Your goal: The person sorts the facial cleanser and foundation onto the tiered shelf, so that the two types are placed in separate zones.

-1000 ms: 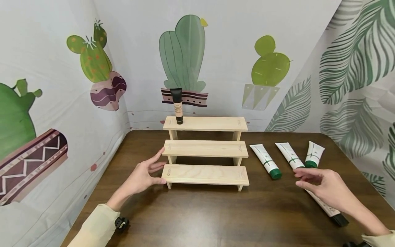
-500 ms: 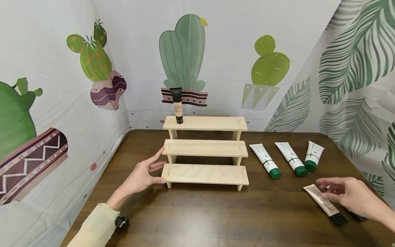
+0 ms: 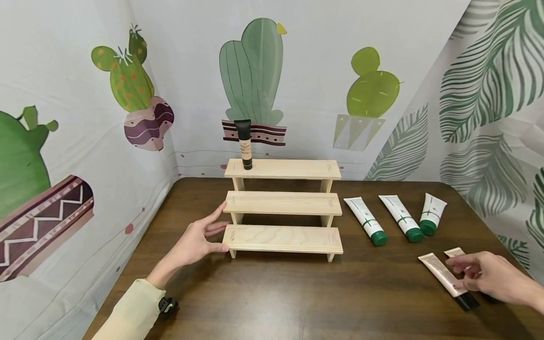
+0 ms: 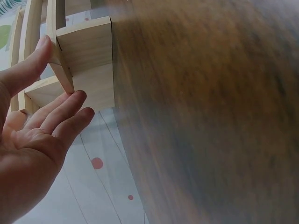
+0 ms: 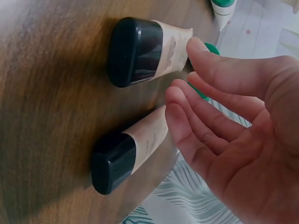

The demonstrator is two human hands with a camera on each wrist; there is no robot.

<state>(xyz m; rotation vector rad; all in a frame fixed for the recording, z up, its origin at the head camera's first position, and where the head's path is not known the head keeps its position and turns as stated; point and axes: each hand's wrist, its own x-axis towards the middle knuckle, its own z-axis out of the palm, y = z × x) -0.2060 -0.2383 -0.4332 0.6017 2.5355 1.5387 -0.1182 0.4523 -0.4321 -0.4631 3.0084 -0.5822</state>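
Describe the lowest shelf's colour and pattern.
The shelf is pale wood with wavy grain, best seen in the head view.

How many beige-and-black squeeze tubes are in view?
3: an upright beige-and-black tube atop the tiered pale wooden rack; a left lying tube and a right lying tube, partly hidden in head view, by the right hand.

Cactus-printed backdrop (image 3: 316, 85) — cloth, perhaps — behind table (image 3: 263, 297).

Head view: right hand (image 3: 490, 277) hides the middle of the outer beige tube (image 3: 455, 252); print on the standing black-and-beige tube (image 3: 245, 145) too small to read. Left sleeve (image 3: 132, 309) cut by bottom edge. Left wrist view: tabletop (image 4: 210, 116) blurred.
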